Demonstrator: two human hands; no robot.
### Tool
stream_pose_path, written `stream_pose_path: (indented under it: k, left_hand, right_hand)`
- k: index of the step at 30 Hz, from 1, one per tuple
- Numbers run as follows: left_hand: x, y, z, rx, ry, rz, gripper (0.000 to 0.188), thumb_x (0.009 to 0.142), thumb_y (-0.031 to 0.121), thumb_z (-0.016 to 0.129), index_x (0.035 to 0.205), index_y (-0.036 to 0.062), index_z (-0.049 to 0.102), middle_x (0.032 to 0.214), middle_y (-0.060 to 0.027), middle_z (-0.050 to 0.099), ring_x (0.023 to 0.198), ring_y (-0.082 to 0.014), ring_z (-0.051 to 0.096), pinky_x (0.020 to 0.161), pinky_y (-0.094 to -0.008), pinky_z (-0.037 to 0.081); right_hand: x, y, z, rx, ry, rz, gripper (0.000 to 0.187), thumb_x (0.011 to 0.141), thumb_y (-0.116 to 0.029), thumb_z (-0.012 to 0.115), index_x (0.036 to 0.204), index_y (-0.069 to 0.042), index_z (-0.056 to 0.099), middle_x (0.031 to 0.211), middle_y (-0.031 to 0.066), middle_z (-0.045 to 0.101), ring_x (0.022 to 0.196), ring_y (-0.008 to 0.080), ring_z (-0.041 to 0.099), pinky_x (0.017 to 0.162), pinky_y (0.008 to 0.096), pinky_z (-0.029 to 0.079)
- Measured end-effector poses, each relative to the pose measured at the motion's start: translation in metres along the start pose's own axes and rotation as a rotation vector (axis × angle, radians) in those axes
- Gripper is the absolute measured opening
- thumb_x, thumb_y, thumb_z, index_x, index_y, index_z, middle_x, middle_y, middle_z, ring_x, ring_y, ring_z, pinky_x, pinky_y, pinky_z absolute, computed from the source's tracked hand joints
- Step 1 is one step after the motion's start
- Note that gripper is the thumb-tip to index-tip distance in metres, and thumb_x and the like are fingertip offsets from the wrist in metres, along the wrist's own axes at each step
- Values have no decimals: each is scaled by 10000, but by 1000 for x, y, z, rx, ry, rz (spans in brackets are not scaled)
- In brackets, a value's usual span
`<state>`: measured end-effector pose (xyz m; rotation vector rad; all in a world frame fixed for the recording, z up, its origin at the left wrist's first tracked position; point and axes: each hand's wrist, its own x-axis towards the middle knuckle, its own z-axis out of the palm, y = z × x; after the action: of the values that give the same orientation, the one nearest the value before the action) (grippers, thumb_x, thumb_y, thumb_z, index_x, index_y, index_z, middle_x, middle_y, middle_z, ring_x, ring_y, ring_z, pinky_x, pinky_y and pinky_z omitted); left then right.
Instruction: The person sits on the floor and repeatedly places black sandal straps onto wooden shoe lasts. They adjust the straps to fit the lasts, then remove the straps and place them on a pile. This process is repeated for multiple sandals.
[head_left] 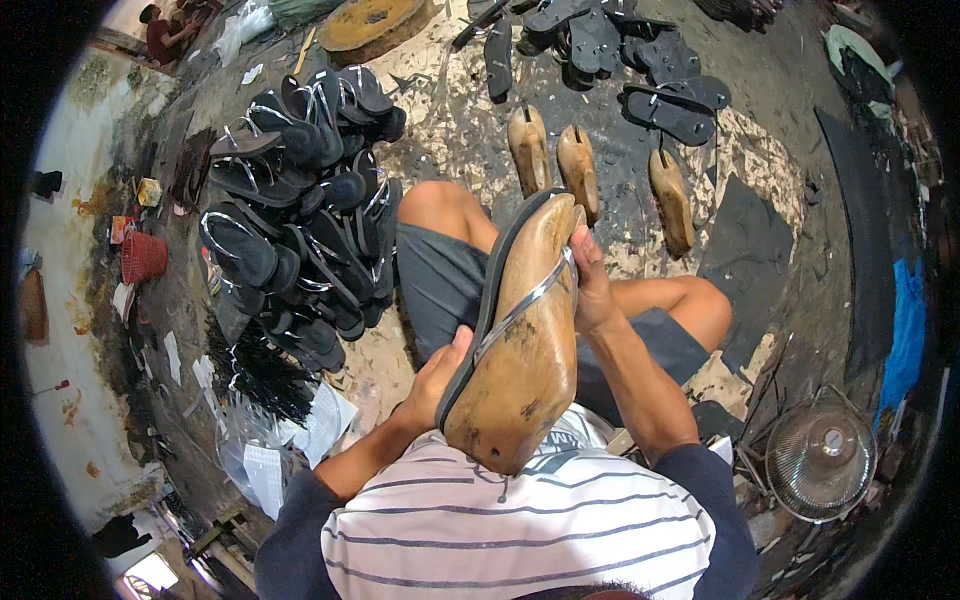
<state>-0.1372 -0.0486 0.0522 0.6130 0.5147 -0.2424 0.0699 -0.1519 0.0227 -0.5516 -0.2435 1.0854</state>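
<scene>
A wooden shoe last (515,385) stands tilted in front of my chest, its toe end pointing away from me. Fitted on it is a black-soled sandal (489,300), whose sole runs along the left side. A shiny silver strap (525,306) crosses the wood. My left hand (440,378) is closed on the sole near the heel end, fingers mostly hidden behind it. Near the toe, my right hand (593,285) grips the right side, thumb up beside the strap.
Finished sandals (300,225) are heaped at the left. Three more wooden lasts (670,203) lie ahead, with dark soles (672,112) beyond. A black sheet (748,262) lies to the right, near a fan (820,453). A red basket (144,256) is by the left wall.
</scene>
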Motion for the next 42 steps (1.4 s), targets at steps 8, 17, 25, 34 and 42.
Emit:
stream_pose_path:
  k: [8, 17, 25, 34, 42]
  left_hand:
    - [-43, 16, 31, 684, 195, 215, 460, 1100, 311, 316, 1202, -41, 594, 1138, -106, 673, 1050, -168, 644, 946, -316, 505]
    - [7, 64, 43, 611, 157, 602, 927, 933, 529, 643, 1554, 41, 157, 1376, -226, 467, 1289, -286, 433, 1082, -381, 393]
    - [36, 78, 47, 280, 1, 727, 1237, 731, 274, 779, 1590, 132, -99, 1532, -162, 307, 1385, -320, 388, 1158, -431, 324]
    - [102, 101, 70, -154, -325, 578, 874, 864, 277, 606, 1567, 8, 162, 1558, -257, 293, 1447, -375, 323, 1180, -460, 318]
    - [103, 95, 45, 353, -86, 428, 840, 949, 141, 594, 1584, 44, 53, 1496, -131, 389, 1354, -230, 442, 1111, -381, 384]
  right_hand:
    - [3, -9, 7, -100, -7, 59, 553, 955, -539, 563, 1273, -87, 539, 1169, 63, 646, 1054, 180, 654, 945, 375, 547]
    - [27, -71, 25, -734, -52, 347, 567, 990, -492, 552, 1270, 1, 565, 1107, 94, 667, 1011, 181, 653, 921, 338, 519]
    - [-21, -39, 5, -343, 54, 186, 764, 1029, -571, 391, 1588, -88, 195, 1516, 196, 401, 1335, 270, 488, 1077, 364, 424]
    - [-41, -14, 50, 427, -129, 117, 775, 981, -391, 584, 1560, -47, 201, 1465, 237, 431, 1292, 413, 511, 970, 545, 521]
    - [-16, -26, 20, -740, 197, -297, 799, 929, -155, 669, 1553, -17, 190, 1406, 196, 484, 1286, 248, 503, 1078, 384, 403]
